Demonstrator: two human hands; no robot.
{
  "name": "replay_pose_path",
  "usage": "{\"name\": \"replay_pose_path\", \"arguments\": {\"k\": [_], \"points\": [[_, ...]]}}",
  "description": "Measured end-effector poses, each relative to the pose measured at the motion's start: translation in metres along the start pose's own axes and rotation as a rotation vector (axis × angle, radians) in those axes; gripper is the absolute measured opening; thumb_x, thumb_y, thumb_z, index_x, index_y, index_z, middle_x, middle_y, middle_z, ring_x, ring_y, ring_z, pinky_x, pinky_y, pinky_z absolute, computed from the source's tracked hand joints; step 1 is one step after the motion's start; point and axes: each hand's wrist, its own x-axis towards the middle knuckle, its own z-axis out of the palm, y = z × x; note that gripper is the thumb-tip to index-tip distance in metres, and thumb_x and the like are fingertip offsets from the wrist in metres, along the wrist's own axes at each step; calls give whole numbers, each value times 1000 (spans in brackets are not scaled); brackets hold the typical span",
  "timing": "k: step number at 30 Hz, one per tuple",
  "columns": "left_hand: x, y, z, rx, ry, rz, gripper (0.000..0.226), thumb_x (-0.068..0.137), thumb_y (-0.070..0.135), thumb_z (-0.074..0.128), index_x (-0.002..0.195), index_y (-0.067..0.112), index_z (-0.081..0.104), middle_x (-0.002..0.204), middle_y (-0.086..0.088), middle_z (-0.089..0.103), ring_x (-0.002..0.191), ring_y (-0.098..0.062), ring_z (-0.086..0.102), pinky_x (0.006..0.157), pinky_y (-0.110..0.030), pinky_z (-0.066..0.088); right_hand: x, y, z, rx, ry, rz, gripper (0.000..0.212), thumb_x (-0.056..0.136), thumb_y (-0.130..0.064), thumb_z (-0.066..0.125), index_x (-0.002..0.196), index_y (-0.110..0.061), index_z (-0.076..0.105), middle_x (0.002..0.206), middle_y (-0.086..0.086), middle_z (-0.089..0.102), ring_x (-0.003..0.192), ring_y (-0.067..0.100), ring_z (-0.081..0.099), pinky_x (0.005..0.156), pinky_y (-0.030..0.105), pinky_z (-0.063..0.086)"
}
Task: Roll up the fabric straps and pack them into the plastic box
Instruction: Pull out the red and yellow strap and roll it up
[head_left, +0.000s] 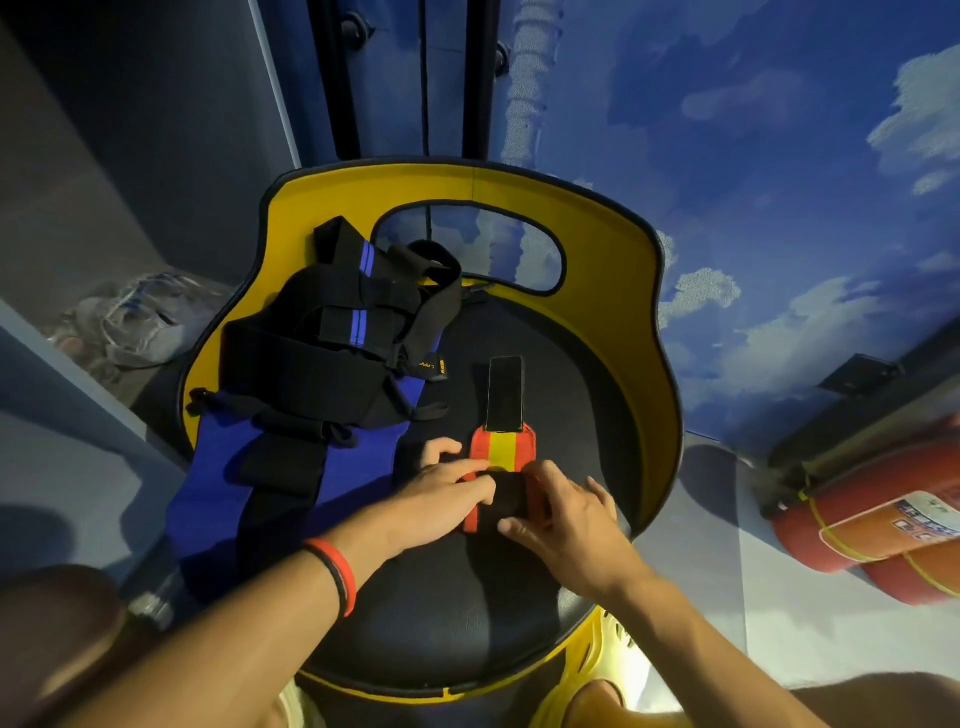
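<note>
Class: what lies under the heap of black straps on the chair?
A wide blue band sticks out beneath the black straps, hanging over the edge of the seat. Its upper part is covered.

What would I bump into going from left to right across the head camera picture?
Clear plastic container on the floor → pile of black and blue straps → red and yellow strap being rolled on the seat → red fire extinguisher.
</note>
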Motion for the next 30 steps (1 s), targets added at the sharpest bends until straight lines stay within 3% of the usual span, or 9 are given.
{"name": "replay_pose_path", "arguments": {"k": [3,6,11,15,19,22,26,28,30], "points": [[2,1,1,-10,38,-16,48,94,40,53,142,35,53,141,13,34,124,-16,47,105,-44,48,4,2,0,17,57,-21,73,84,-74,54,141,-28,48,138,-7,43,130,18,46,115,49,37],[2,1,6,-18,94,-32,44,99,43,50,143,40,51,142,7,43,126,-20,49,106,-47,48,9,4,-6,22,27,11,90,75,-86,41,142,-26,52,116,-10,49,113,15,54,104,46,47],[1,-3,14,-6,278,2,35,99,56,53,126,33,57,124,5,47,109,-17,56,92,-40,56,13,6,-8,-105,30,45,85,79,-88,28,135,-29,54,100,-11,57,99,11,58,104,40,37],[-1,-2,9,-58,305,33,37,99,55,56,125,31,65,117,9,65,105,-10,60,82,-25,51,15,1,-4,-90,31,66,69,81,-87,21,108,-32,53,89,-13,56,91,10,57,106,41,30],[0,1,8,-50,220,-10,37,92,64,61,97,28,72,96,6,71,94,-11,65,86,-35,55,14,3,-5,-85,11,131,66,79,-87,18,81,-28,48,79,-10,48,83,11,52,105,42,30],[2,4,7,19,184,-72,43,93,60,62,73,22,61,77,2,62,76,-14,60,65,-30,43,13,4,-2,-58,-17,189,77,79,-88,16,85,-25,60,84,-8,52,91,11,53,108,44,28],[1,7,6,64,168,-132,49,92,62,63,70,20,49,72,1,50,68,-15,50,61,-29,35,9,4,5,-157,115,144,79,84,-90,8,98,-32,59,94,-12,55,102,11,55,112,46,30],[3,5,6,68,160,-142,53,88,67,64,71,20,50,72,1,51,69,-15,50,63,-30,38,8,6,2,-125,190,26,66,87,-89,19,107,-36,53,99,-16,56,105,9,57,117,47,25],[7,0,8,29,158,-163,60,83,75,62,81,15,62,79,0,64,75,-16,60,68,-32,46,5,6,-5,-118,90,-82,67,81,-91,37,120,-39,49,110,-17,56,115,8,54,121,48,17]]}}
